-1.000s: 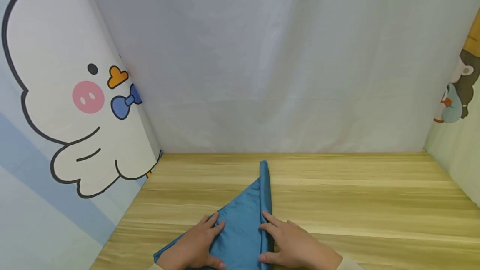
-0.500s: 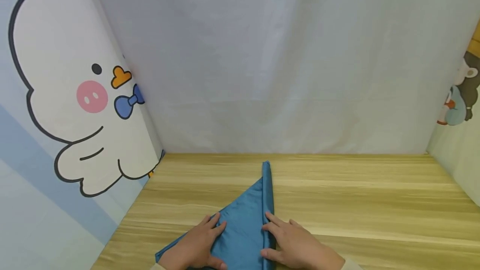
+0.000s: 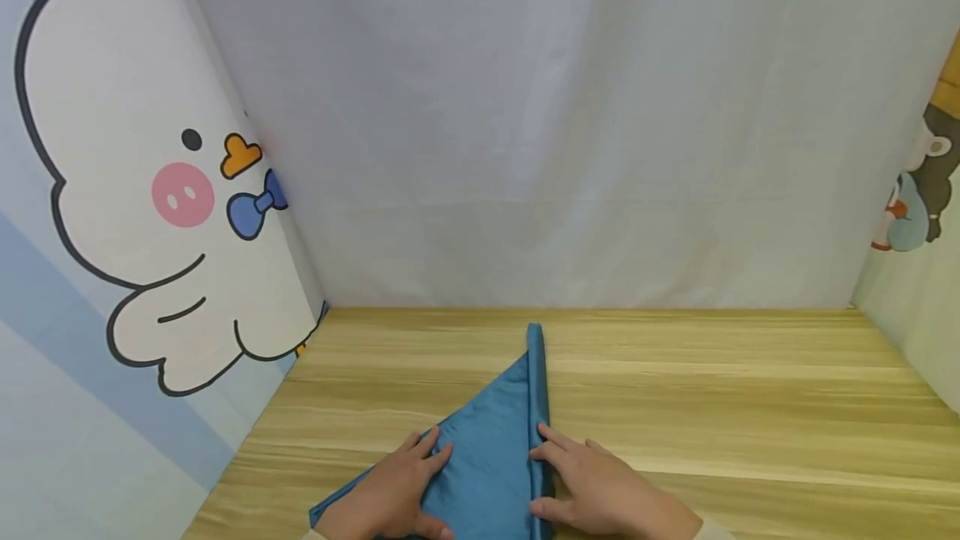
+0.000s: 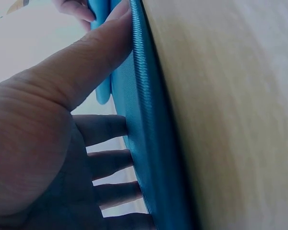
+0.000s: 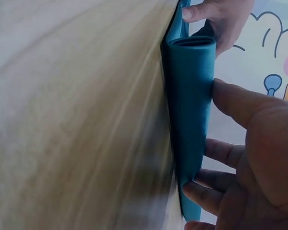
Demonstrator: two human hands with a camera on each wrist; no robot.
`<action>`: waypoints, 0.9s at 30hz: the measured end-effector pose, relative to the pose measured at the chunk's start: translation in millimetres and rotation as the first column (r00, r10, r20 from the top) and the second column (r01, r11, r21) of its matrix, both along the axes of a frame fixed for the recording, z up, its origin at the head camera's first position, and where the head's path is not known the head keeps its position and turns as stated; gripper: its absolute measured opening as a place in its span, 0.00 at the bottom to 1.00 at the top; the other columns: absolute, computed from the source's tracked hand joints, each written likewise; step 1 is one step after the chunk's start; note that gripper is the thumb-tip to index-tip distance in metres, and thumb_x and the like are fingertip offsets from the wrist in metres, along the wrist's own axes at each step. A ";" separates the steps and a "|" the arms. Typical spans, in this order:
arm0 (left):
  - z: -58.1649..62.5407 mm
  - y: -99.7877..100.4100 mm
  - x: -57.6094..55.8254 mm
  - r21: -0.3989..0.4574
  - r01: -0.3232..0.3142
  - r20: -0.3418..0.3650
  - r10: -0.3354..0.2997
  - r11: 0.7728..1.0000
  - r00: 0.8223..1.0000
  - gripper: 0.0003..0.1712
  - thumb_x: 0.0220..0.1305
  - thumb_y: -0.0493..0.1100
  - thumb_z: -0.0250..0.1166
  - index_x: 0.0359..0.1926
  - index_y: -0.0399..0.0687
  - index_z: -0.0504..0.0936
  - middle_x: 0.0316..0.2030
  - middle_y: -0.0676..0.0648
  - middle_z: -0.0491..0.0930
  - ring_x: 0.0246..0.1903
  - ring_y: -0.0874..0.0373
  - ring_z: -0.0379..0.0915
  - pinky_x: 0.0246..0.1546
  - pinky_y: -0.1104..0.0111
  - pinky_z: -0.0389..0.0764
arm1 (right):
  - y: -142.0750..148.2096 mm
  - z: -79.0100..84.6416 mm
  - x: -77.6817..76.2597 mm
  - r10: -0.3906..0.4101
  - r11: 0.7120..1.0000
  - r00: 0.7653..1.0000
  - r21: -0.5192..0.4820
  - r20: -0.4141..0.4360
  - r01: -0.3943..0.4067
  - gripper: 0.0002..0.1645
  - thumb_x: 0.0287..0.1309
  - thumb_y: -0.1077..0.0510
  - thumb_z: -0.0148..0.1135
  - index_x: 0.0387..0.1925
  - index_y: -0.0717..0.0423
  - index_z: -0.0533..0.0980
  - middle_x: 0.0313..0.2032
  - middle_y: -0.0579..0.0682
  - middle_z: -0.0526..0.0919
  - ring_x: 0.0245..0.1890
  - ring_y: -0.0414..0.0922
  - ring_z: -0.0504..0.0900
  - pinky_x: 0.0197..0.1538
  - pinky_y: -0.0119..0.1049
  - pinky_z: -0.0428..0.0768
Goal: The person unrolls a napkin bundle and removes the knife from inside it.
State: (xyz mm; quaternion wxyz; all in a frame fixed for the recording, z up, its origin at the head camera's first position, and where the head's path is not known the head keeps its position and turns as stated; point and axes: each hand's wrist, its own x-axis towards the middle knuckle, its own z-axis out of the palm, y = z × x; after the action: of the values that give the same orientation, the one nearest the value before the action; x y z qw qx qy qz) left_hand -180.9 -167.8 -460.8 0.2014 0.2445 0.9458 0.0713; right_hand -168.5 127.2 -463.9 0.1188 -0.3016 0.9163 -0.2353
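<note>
A blue cloth (image 3: 483, 465) lies flat on the wooden table, its far edge slanting down to a corner at the left. Along its right side the fabric is wound into a narrow roll (image 3: 537, 390), whose spiral end shows in the right wrist view. My left hand (image 3: 386, 482) rests on the flat part with spread fingers; its thumb (image 4: 98, 45) lies near the cloth's front edge. At the roll is my right hand (image 3: 600, 490), with thumb and fingertips touching its upper surface. In the right wrist view the fingers (image 5: 223, 151) meet the roll from above rather than wrapping it.
The wooden tabletop (image 3: 712, 415) extends to the right and behind the cloth. A pale curtain (image 3: 562, 148) closes off the back. On the left stands a panel with a cartoon bird (image 3: 112, 148), and another printed panel (image 3: 926, 307) is at the right.
The roll and my right hand have shifted slightly to the right. My left hand stays in place on the flat cloth. The head view has also moved a little.
</note>
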 end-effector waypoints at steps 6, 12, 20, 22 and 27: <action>-2.2 -1.7 -1.0 -0.006 -0.002 0.003 0.002 1.000 1.000 0.58 0.45 0.74 0.67 0.71 0.46 0.64 0.71 0.37 0.55 0.68 0.34 0.50 0.61 0.47 0.64 | 3.8 0.1 -1.5 -0.001 1.000 1.000 -0.012 0.030 0.001 0.38 0.57 0.30 0.58 0.62 0.47 0.71 0.70 0.55 0.61 0.62 0.58 0.69 0.58 0.59 0.69; -2.4 -2.1 -0.7 -0.001 0.008 -0.011 -0.008 1.000 1.000 0.59 0.44 0.74 0.66 0.71 0.46 0.64 0.71 0.37 0.55 0.68 0.34 0.51 0.61 0.47 0.64 | 6.1 0.5 -0.7 -0.005 1.000 1.000 -0.025 0.025 0.006 0.39 0.57 0.31 0.59 0.62 0.47 0.71 0.70 0.55 0.61 0.62 0.61 0.68 0.57 0.56 0.71; -1.7 -1.3 0.0 0.016 0.009 -0.016 -0.009 1.000 1.000 0.58 0.45 0.72 0.68 0.71 0.45 0.63 0.71 0.37 0.55 0.68 0.34 0.50 0.61 0.47 0.65 | 15.7 -0.8 0.6 -0.011 0.999 1.000 -0.049 0.008 0.012 0.40 0.56 0.30 0.60 0.63 0.47 0.70 0.70 0.54 0.61 0.64 0.58 0.67 0.59 0.54 0.71; -1.6 -1.2 0.6 0.018 0.009 -0.022 -0.009 1.000 1.000 0.59 0.44 0.73 0.68 0.71 0.45 0.64 0.71 0.36 0.55 0.68 0.34 0.50 0.61 0.47 0.65 | 19.1 -1.5 -0.1 -0.004 0.998 1.000 -0.056 0.011 0.005 0.40 0.57 0.30 0.59 0.64 0.46 0.69 0.70 0.53 0.61 0.65 0.57 0.66 0.59 0.54 0.70; -1.4 -1.5 1.9 0.016 0.015 -0.044 -0.014 1.000 0.999 0.59 0.44 0.73 0.69 0.70 0.44 0.64 0.70 0.36 0.56 0.68 0.33 0.51 0.60 0.46 0.65 | 28.9 -3.0 -1.3 0.007 0.998 1.000 -0.055 0.015 -0.006 0.39 0.57 0.32 0.60 0.65 0.46 0.69 0.69 0.53 0.63 0.66 0.54 0.66 0.61 0.52 0.69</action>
State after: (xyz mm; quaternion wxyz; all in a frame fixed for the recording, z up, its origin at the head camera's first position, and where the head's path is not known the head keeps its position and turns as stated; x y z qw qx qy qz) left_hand -179.0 -169.3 -462.2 0.1791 0.2545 0.9476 0.0719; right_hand -169.9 156.1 -466.9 0.1181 -0.3060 0.9075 -0.2623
